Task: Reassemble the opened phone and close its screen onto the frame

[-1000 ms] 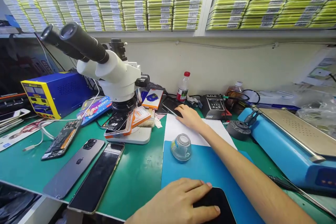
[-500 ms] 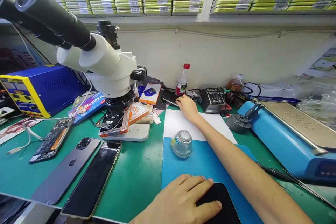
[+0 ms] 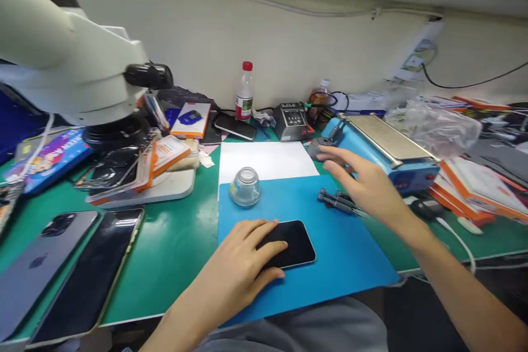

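1 phone [image 3: 297, 245] under left hand [image 3: 236, 268], right hand [image 3: 367, 187] apart

I see a glossy black glass phone [image 3: 293, 244] on a smooth, matt blue mat [image 3: 346, 256]. The small jar [image 3: 245, 187] looks like clear glass, the sheet [image 3: 268, 159] behind it plain matt paper, the tools [image 3: 336, 201] dull dark metal, the green benchtop [image 3: 181, 242] faintly shiny.

Microscope [image 3: 74, 66], red-capped bottle [image 3: 244, 93], glass jar [image 3: 245, 187]
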Demonstrator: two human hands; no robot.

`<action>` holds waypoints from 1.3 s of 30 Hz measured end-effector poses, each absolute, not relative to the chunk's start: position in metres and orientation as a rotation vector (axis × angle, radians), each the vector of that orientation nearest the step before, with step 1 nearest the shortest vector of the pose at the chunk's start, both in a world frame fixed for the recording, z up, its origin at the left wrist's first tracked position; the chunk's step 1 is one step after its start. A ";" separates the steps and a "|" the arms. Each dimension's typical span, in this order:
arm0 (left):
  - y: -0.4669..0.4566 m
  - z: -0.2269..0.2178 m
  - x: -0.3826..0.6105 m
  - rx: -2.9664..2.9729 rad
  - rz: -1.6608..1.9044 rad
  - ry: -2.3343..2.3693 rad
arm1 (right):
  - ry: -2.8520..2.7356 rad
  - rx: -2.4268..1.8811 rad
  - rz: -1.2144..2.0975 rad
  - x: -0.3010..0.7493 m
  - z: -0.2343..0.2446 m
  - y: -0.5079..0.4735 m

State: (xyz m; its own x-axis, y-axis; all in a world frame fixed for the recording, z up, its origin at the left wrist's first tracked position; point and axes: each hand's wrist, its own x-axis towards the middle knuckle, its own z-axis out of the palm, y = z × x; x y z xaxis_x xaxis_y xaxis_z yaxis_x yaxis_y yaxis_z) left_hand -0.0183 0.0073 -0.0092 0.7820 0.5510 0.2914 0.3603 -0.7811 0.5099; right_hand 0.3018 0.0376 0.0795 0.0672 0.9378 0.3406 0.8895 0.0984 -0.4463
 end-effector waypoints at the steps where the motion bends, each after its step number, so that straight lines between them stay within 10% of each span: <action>1: 0.007 -0.011 -0.018 2.545 0.597 0.685 | -1.747 -1.828 0.056 0.314 0.077 0.007; 9: 0.009 -0.024 -0.034 2.646 0.580 0.959 | -1.710 -1.907 -0.286 0.352 0.021 -0.117; 39: 0.004 -0.008 -0.042 2.415 0.687 1.077 | -2.197 -1.630 -0.385 0.352 0.000 -0.021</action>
